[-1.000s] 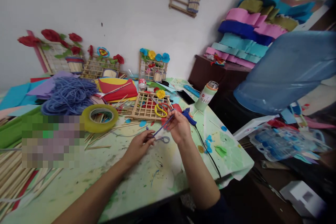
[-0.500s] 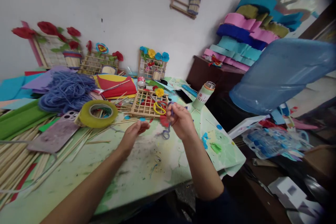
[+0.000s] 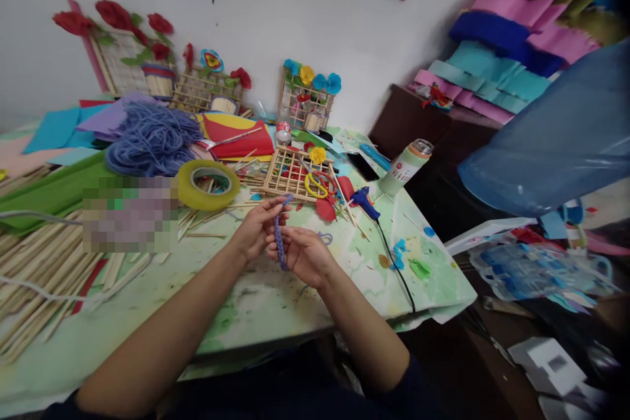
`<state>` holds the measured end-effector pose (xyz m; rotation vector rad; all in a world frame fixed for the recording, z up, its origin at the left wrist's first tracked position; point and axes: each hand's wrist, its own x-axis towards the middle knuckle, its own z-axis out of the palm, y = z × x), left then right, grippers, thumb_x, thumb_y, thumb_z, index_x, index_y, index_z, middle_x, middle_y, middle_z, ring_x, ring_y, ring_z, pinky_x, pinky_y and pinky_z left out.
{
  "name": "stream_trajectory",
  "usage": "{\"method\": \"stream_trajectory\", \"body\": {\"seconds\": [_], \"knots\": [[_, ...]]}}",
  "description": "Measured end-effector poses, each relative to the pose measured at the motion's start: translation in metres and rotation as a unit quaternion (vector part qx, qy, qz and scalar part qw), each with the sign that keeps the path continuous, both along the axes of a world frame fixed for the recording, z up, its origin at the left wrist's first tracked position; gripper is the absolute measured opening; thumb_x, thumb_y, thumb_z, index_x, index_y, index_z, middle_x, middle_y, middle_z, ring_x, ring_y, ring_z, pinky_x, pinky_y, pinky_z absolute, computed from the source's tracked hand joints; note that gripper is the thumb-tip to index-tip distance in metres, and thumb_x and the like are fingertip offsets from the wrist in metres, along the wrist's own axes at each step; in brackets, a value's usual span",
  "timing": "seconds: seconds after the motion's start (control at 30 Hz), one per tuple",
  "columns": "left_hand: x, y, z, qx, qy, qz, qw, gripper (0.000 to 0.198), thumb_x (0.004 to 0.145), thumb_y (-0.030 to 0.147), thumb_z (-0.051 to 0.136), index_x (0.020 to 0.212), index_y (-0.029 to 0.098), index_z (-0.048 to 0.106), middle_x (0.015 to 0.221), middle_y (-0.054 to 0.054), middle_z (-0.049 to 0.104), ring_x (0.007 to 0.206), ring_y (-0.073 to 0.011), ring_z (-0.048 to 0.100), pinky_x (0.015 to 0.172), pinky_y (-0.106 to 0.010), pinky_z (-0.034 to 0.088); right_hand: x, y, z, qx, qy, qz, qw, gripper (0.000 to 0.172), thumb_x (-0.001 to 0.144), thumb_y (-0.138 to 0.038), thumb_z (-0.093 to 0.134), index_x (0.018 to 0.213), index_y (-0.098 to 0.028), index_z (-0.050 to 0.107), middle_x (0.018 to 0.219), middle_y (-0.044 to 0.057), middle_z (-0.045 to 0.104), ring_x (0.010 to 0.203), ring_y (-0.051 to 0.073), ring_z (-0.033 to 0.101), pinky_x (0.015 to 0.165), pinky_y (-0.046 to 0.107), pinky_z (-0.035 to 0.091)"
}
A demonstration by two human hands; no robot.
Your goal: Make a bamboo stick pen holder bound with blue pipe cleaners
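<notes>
A short braided purple-blue cord (image 3: pixel 280 244) hangs upright between my two hands above the table. My left hand (image 3: pixel 254 231) pinches its upper end between thumb and fingers. My right hand (image 3: pixel 306 257) has its fingers curled at the braid's middle and lower part, palm partly turned up; its fingertips are partly hidden. A small loop of similar cord (image 3: pixel 325 237) lies on the table just past my right hand. Beyond both hands sits a bamboo-stick lattice (image 3: pixel 290 174) with yellow-handled scissors (image 3: pixel 315 186) on it.
Left are a heap of blue yarn (image 3: pixel 155 134), a tape roll (image 3: pixel 184 187) and bamboo sticks (image 3: pixel 44 282). A blue glue gun (image 3: pixel 364 200) trails its cable right of my hands. A bottle (image 3: pixel 406 167) stands behind it. The table edge (image 3: pixel 433 318) is close at front right.
My right hand has brought the purple cord down and left to my left hand, which was empty and now pinches its top. The view has shifted, so the glue gun shows.
</notes>
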<state>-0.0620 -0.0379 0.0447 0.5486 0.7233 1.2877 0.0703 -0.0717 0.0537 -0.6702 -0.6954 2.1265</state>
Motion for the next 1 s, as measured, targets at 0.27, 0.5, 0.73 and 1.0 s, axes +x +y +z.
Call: {"method": "stream_trajectory", "body": {"seconds": [0.27,0.5,0.73,1.0], "knots": [[-0.003,0.011,-0.012,-0.015,0.019,0.124,0.992,0.023,0.077,0.000,0.058,0.098,0.010,0.061,0.083,-0.006,0.069,0.059,-0.0053,0.061,0.054,-0.012,0.049,-0.001,-0.016,-0.007,0.075,-0.109,-0.074,0.988,0.058,0.057,-0.015,0.079,0.106,-0.023,0.049,0.085,-0.001,0.071,0.070,0.011,0.067,0.070,0.025,0.053],[-0.003,0.013,-0.011,-0.026,0.010,0.140,0.990,0.023,0.078,-0.001,0.057,0.097,0.010,0.062,0.084,-0.007,0.070,0.063,-0.0069,0.064,0.056,-0.012,0.050,0.000,-0.015,-0.012,0.115,-0.193,-0.101,0.969,0.035,0.060,-0.021,0.074,0.092,-0.018,0.062,0.076,0.000,0.071,0.059,0.011,0.064,0.063,0.025,0.053],[-0.002,0.014,-0.008,-0.015,-0.028,0.167,0.985,0.020,0.080,-0.004,0.052,0.089,0.011,0.061,0.081,-0.005,0.069,0.068,-0.0076,0.065,0.059,-0.012,0.051,0.003,-0.014,-0.023,0.214,-0.342,-0.191,0.895,0.012,0.072,-0.028,0.065,0.075,-0.017,0.066,0.058,0.000,0.065,0.050,0.012,0.058,0.054,0.025,0.048],[-0.006,0.016,-0.008,-0.026,-0.068,0.201,0.977,0.020,0.086,-0.001,0.045,0.085,0.012,0.060,0.083,-0.005,0.068,0.076,-0.0072,0.066,0.064,-0.012,0.051,0.037,-0.023,0.010,0.418,-0.338,-0.390,0.747,0.011,0.084,-0.025,0.055,0.075,-0.021,0.060,0.085,0.004,0.068,0.081,0.018,0.062,0.078,0.034,0.047]]}}
